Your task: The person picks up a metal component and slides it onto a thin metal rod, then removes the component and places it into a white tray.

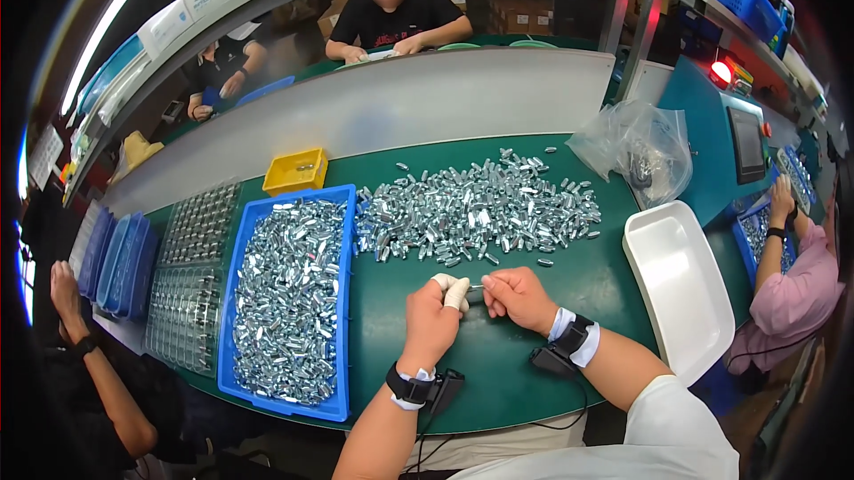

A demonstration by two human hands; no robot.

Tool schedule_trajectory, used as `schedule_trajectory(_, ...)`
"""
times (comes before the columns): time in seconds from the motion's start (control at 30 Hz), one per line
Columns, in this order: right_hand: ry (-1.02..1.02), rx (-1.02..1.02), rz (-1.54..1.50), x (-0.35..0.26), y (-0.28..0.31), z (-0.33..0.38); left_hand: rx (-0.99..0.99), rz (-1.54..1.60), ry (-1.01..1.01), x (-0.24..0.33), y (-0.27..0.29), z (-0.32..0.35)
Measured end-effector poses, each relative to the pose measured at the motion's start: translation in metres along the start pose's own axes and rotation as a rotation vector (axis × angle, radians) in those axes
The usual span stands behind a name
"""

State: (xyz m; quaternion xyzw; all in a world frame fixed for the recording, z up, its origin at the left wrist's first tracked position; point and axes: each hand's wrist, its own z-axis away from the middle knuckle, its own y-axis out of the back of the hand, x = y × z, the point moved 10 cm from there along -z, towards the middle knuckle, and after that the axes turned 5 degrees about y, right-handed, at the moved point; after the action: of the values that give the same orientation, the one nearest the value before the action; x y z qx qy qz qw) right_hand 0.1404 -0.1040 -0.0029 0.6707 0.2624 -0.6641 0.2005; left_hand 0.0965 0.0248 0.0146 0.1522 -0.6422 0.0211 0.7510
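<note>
Hands meet near the counter's front edge, approx centre. Left hand point(433, 318) is curled, thumb and forefinger in white finger cots point(455, 291), grip closed on something small that's mostly hidden. Right hand point(519, 298) is also pinched shut, holding a thin silvery metal part point(476, 285) whose tip pokes out toward the left hand. Long axis of the part runs roughly left-right, parallel w/ the counter's front edge; it sits between the two hands, the fingers on either side almost touching. Can't tell exactly what the left fingers clamp.

Loose heap of silver pieces point(480, 209) lies beyond the hands toward the counter's back edge, a bit nearer the right hand. Blue tray point(345, 302), full of the same pieces, sits just left of the left hand. White tray point(680, 284) sits at the right end, yellow bin point(296, 171) toward the back left.
</note>
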Motion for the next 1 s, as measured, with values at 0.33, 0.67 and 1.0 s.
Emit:
schedule_trajectory(0.33,0.011,0.183,-0.25,0.021,0.022,0.0,0.801,0.347,-0.178,-0.017,0.132,0.012)
schedule_trajectory(0.67,0.106,0.176,-0.324,0.006,0.034,-0.01,0.278,-0.497,-0.262,0.03,0.02,-0.034)
schedule_trajectory(1.0,0.118,0.152,-0.377,0.006,0.024,0.003,0.15,-0.681,-0.435,0.03,-0.007,-0.029)
